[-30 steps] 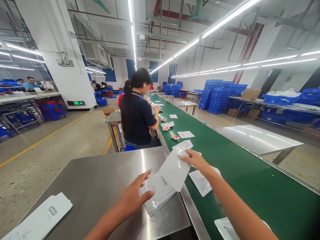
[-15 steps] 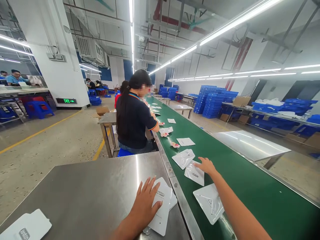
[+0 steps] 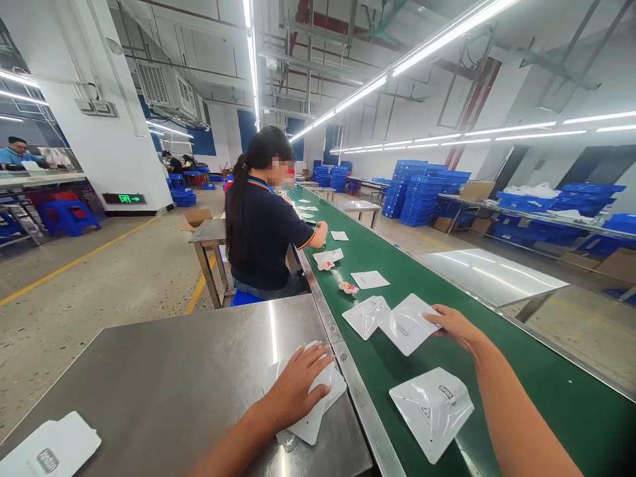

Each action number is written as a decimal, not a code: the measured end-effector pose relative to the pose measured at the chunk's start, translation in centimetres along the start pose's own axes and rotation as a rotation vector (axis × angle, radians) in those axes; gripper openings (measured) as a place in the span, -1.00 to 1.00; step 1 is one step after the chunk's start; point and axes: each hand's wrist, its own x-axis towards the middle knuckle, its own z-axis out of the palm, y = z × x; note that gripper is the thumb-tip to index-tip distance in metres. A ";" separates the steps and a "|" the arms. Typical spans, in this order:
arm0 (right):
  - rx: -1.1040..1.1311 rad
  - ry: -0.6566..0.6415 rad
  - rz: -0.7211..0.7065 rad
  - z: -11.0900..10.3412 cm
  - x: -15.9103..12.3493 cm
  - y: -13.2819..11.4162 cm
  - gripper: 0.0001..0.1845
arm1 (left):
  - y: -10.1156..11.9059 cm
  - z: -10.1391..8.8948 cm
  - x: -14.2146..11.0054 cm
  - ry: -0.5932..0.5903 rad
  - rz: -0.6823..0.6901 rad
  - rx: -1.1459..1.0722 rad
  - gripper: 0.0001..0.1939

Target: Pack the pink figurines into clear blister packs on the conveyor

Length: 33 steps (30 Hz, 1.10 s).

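Note:
Over the green conveyor belt, my right hand (image 3: 456, 324) pinches the right edge of a white pouch (image 3: 407, 326), which is tilted up off the belt. Its left corner overlaps another white pouch (image 3: 366, 317) lying on the belt. Nearer to me lies a shiny white pouch (image 3: 431, 414) with a triangle mark. My left hand (image 3: 301, 387) rests with fingers stretched out on a small stack of white packets (image 3: 336, 389) at the metal table's right edge. The hand hides most of that stack. A clear piece of plastic (image 3: 289, 440) pokes out below it.
A white printed card (image 3: 54, 442) lies on the metal table (image 3: 189, 371) at lower left. Farther along the belt (image 3: 497, 391) are a flat white packet (image 3: 370, 280) and a small pink item (image 3: 348, 287). A co-worker (image 3: 263, 225) sits left of the belt.
My right hand has taken hold of a pouch and drawn it up and to the right. My left hand has shifted slightly over the stack, whose packets have turned.

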 end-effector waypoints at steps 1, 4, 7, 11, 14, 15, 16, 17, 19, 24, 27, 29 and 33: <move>0.096 0.036 -0.016 -0.2 -0.9 -0.5 -0.70 | 0.6 0.0 0.5 0.008 -0.016 -0.076 -0.53; 0.398 0.126 -0.102 1.8 -3.5 -1.9 -0.62 | 3.0 1.3 2.6 -0.039 -0.086 -0.382 -0.49; 0.675 0.200 -0.239 7.2 -6.6 -3.1 -0.60 | 5.9 3.6 5.5 -0.002 -0.094 -0.760 -0.12; 0.779 0.032 -0.315 16.0 -11.5 -3.6 -0.60 | 8.5 4.9 8.6 0.451 -0.108 -1.249 -0.17; 0.758 -0.204 -0.296 20.3 -13.2 -3.2 -0.56 | 7.5 3.8 9.1 0.778 -0.341 -1.534 -0.32; 0.717 -0.296 -0.293 20.9 -12.9 -3.2 -0.54 | 6.6 3.2 8.9 0.837 -0.425 -1.590 -0.35; 0.653 -0.360 -0.283 21.1 -12.1 -3.2 -0.53 | 5.5 2.5 8.6 0.872 -0.491 -1.633 -0.37; 0.547 -0.369 -0.271 20.8 -10.8 -3.4 -0.53 | 4.2 1.9 8.3 0.888 -0.526 -1.666 -0.39; 0.286 -0.213 -0.218 19.0 -7.0 -4.1 -0.47 | 1.6 0.6 7.8 0.932 -0.561 -1.674 -0.42; -0.203 0.143 -0.024 14.4 3.2 -5.1 -0.57 | -2.0 -0.8 7.3 0.725 -0.591 -1.499 -0.39; -0.282 0.074 0.008 14.9 5.7 -4.8 -0.68 | -1.9 -0.6 7.5 0.552 -0.540 -1.365 -0.44; -0.285 0.066 -0.084 15.8 5.5 -4.9 -0.75 | -1.5 -0.3 7.7 0.494 -0.503 -1.316 -0.47; -0.240 0.111 -0.372 15.9 2.0 -6.6 -0.73 | -1.0 -0.2 7.6 0.320 -0.392 -1.137 -0.48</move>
